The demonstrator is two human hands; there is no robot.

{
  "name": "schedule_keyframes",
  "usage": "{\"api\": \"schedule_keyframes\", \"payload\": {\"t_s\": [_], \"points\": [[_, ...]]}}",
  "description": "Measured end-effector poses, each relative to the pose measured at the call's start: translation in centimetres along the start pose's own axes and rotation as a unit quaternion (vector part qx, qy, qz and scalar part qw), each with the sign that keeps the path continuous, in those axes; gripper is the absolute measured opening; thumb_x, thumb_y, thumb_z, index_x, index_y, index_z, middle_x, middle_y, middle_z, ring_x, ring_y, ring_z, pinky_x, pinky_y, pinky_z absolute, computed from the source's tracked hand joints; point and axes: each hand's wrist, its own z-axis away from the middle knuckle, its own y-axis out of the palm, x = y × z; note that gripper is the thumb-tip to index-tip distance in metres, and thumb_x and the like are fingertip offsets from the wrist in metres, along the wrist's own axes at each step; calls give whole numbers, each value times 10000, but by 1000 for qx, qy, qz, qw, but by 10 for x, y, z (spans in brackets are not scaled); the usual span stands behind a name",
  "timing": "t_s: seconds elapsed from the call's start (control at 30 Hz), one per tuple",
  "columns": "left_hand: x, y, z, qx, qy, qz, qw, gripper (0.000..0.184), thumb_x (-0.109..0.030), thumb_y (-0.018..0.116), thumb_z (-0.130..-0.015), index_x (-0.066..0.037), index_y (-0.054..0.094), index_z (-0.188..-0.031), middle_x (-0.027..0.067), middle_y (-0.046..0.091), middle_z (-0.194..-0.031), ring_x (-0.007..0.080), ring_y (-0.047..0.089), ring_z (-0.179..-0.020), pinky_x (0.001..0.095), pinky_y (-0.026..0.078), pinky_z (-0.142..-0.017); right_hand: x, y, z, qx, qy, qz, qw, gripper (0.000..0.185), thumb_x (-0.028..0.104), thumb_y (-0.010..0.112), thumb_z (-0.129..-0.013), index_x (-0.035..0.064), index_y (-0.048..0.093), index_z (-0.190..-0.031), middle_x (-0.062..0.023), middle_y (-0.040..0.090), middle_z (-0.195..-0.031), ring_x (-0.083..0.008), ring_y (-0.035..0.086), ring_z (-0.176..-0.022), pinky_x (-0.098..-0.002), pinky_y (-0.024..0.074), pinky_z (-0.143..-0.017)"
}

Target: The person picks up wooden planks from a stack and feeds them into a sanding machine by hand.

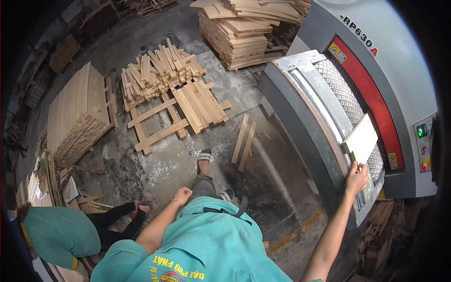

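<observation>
My right hand [358, 178] grips the near end of a short, pale wooden board [362, 140]. The board rests on the textured conveyor belt [345, 87] of a large grey machine, slanting toward the red-framed opening [371, 101]. Under its left edge a second layer of wood shows, but I cannot tell whether that is a separate piece. My left hand [183, 194], with a bracelet at the wrist, hangs beside my thigh; its fingers are curled in and nothing shows in them.
Wooden strips [157, 70] lie on a pallet [157, 136] ahead. Board stacks stand at the left [77, 110] and back [235, 40]. Two loose strips [244, 141] lie on the floor by the machine [394, 42]. A co-worker in green [63, 232] is at lower left.
</observation>
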Motion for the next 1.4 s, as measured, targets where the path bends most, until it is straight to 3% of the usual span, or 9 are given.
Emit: {"api": "schedule_keyframes", "payload": {"t_s": [0.1,0.2,0.37,0.57,0.77,0.9,0.93,1.03,1.4], "points": [[-37,-9,-5,6,-29,-6,1000,277,-331,661,-868,-94,666,-1011,157,696,-963,266,662,-917,370,503,-843,10,2,29,-228,-158,-48,959,232,202,657,-886,-4,630,-990,-138,644,-1115,-311,569,-1117,-450,428,-943],[-43,-11,-8,8,-46,68,997,273,-328,662,-866,-107,664,-1027,139,703,-929,250,671,-876,366,512,-817,31,0,114,-179,-214,-217,936,179,10,630,-858,-18,619,-1034,-159,620,-1144,-322,556,-1143,-433,430,-962],[-26,-11,-10,30,-36,-32,998,289,-345,667,-852,-102,675,-1008,153,699,-986,296,661,-932,392,505,-848,-17,104,363,387,63,-417,820,144,163,618,-901,20,628,-921,-78,642,-918,-200,584,-831,-318,470,-793],[-29,-13,-29,22,-33,-25,999,242,-300,664,-836,-92,694,-955,143,694,-1003,300,648,-970,385,491,-887,-82,123,507,743,32,-101,661,105,108,601,-872,21,643,-913,-64,649,-855,-188,593,-776,-322,483,-755],[-74,-56,-43,-3,-62,40,997,183,-224,663,-872,-60,678,-954,71,704,-918,159,649,-850,302,505,-778,-61,116,465,782,-50,-23,621,103,54,583,-842,22,658,-905,-51,656,-791,-177,603,-720,-326,495,-716],[-28,-47,-70,94,-33,-20,995,232,-286,650,-870,-88,690,-983,113,705,-962,259,666,-905,346,514,-817,-40,188,404,497,185,-248,811,160,-31,513,-807,24,657,-851,-55,649,-736,-166,599,-659,-306,496,-650],[-25,-47,-78,95,-45,-77,992,262,-324,632,-881,-92,690,-988,120,703,-975,282,663,-914,354,512,-826,-38,217,377,481,312,-363,735,108,14,545,-865,20,652,-849,-63,648,-740,-160,610,-698,-279,491,-656],[-36,-57,-111,110,-70,-145,981,369,-425,571,-912,-82,677,-997,138,693,-995,331,652,-936,379,501,-827,38,254,305,372,345,-441,741,119,78,577,-914,-21,635,-948,-39,613,-786,-105,532,-651,-251,445,-590],[-14,-60,-434,52,-213,239,946,416,-421,482,-982,-33,628,-1018,49,629,-765,132,604,-707,273,466,-665,364,524,331,780,192,-196,562,302,293,632,-909,51,632,-1089,-17,647,-960,-112,579,-875,-257,455,-766]]}}
